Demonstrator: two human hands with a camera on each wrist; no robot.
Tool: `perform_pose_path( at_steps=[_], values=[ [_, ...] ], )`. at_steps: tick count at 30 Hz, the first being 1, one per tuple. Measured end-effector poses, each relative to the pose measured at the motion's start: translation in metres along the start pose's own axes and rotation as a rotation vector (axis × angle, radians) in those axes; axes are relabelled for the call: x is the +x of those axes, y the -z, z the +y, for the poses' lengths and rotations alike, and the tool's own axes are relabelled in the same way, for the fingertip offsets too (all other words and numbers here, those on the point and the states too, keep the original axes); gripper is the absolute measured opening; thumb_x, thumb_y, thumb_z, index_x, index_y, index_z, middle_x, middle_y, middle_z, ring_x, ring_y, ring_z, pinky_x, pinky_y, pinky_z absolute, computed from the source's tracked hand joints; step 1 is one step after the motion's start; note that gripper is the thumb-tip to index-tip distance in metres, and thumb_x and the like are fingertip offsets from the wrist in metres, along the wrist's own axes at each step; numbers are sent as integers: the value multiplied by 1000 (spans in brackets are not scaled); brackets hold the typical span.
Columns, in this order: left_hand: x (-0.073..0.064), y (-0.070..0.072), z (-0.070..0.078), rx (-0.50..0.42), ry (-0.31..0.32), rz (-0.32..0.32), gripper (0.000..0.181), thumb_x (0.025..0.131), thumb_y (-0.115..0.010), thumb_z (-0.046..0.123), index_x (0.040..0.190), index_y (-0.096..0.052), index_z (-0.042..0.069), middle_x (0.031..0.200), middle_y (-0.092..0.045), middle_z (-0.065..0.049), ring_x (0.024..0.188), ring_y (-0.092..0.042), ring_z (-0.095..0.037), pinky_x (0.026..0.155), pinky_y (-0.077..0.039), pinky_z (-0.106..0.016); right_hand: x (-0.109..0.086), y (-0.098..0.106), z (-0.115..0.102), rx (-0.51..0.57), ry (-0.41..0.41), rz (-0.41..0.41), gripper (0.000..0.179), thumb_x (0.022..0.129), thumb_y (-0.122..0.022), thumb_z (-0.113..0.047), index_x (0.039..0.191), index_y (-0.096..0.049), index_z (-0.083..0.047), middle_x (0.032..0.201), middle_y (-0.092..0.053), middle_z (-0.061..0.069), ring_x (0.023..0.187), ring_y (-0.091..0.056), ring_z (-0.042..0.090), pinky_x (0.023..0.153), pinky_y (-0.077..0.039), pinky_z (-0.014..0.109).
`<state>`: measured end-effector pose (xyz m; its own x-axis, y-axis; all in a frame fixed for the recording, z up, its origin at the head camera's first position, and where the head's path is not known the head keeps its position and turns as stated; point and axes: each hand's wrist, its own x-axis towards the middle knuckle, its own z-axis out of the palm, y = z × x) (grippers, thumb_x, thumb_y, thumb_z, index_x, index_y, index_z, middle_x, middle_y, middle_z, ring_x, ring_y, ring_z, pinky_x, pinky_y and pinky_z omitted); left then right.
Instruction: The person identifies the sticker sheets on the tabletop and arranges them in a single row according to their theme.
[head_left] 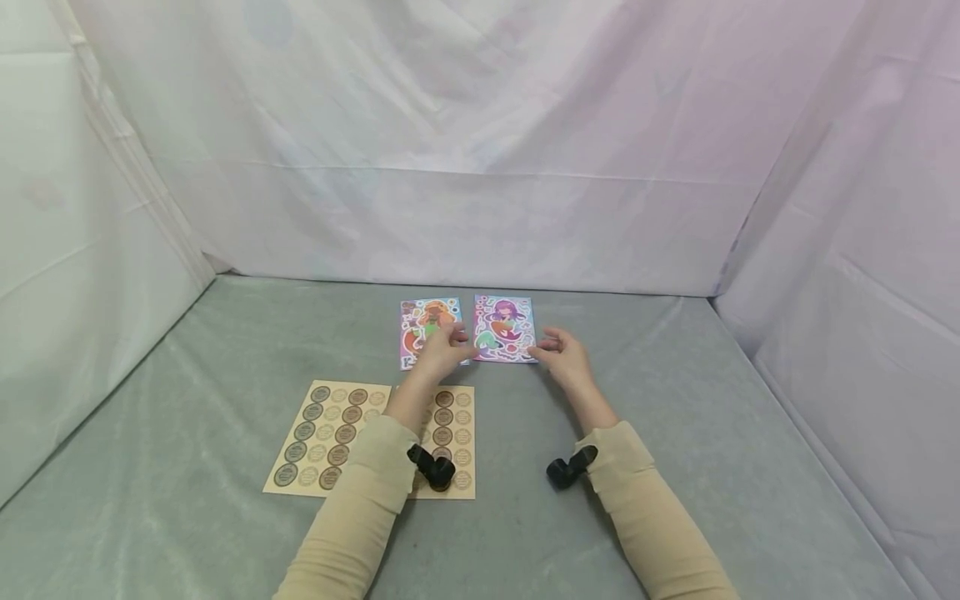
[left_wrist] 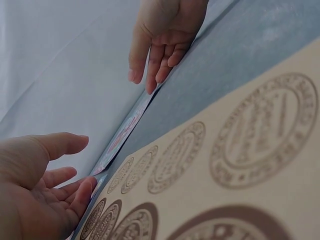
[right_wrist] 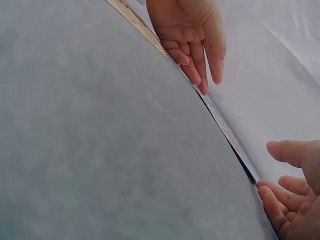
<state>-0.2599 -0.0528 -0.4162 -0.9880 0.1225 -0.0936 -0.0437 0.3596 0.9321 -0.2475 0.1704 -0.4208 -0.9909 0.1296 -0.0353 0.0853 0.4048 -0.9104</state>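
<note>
A mermaid sticker sheet with a purple-haired figure (head_left: 506, 321) lies near the back of the table, between the two hands. My left hand (head_left: 441, 357) reaches to its left edge, overlapping a second mermaid sticker sheet (head_left: 412, 321) with an orange-haired figure. At the right edge of the purple-haired sheet, the fingertips of my right hand (head_left: 564, 360) touch its lower corner. In the right wrist view, both hands (right_wrist: 295, 200) have thumbs held away from relaxed fingers, which meet opposite ends of the thin sheet (right_wrist: 227, 132). Neither hand pinches it.
Two tan sheets of round brown seal stickers lie nearer the front: a left one (head_left: 325, 433) and a right one (head_left: 463, 433), partly covered by the left forearm. White cloth walls (head_left: 480, 225) border the grey table (head_left: 675, 433) behind and at both sides.
</note>
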Motion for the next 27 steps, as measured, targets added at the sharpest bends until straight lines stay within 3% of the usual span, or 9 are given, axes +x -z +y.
perform_pose_path(
  at_steps=[14, 27],
  values=[
    [0, 0, -1, 7, -25, -19, 61, 86, -70, 11, 140, -44, 0, 129, -57, -14, 116, -54, -29, 96, -45, -39, -2, 0, -2, 3, -23, -31, 56, 88, -70, -14, 137, -47, 1, 118, -62, 20, 110, -57, 31, 89, -48, 45],
    [2, 0, -1, -71, -4, 8, 58, 87, -69, 9, 139, -45, 1, 124, -60, -13, 112, -57, -28, 95, -46, -38, -4, -3, -5, 53, -45, -33, 54, 88, -69, -12, 136, -48, 1, 120, -61, 22, 113, -56, 32, 93, -46, 46]
  ],
)
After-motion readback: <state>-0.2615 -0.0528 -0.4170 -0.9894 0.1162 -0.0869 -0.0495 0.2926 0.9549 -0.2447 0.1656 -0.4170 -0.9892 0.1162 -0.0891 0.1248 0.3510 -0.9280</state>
